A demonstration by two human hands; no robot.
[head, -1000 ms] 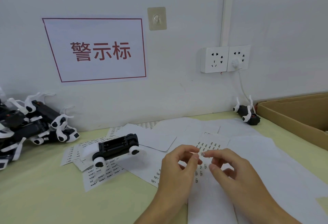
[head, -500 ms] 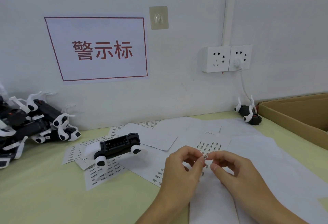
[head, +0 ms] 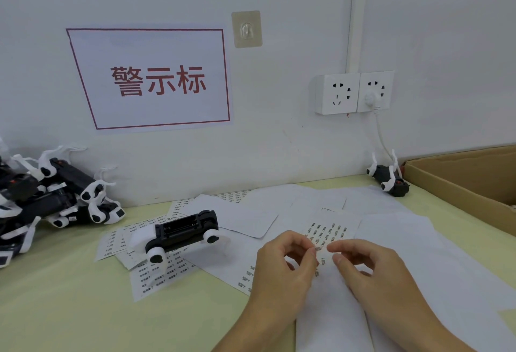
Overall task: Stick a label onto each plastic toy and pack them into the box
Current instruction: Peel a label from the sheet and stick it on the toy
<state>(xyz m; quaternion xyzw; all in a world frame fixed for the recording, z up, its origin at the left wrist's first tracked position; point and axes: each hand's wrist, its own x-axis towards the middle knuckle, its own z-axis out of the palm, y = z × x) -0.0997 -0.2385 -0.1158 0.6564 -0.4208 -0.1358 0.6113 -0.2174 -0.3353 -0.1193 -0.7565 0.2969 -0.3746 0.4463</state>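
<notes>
Head view: both hands at a label sheet (head: 329, 233), near front edge of worktop (head: 69, 310).
L hand (head: 282, 270) & R hand (head: 371, 273) pinch a small label (head: 319, 248) between fingertips.

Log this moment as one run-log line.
stage: peeling label | hands: left hand and right hand pinch small label | next toy: on label sheets, unheld | box: right, open
</notes>
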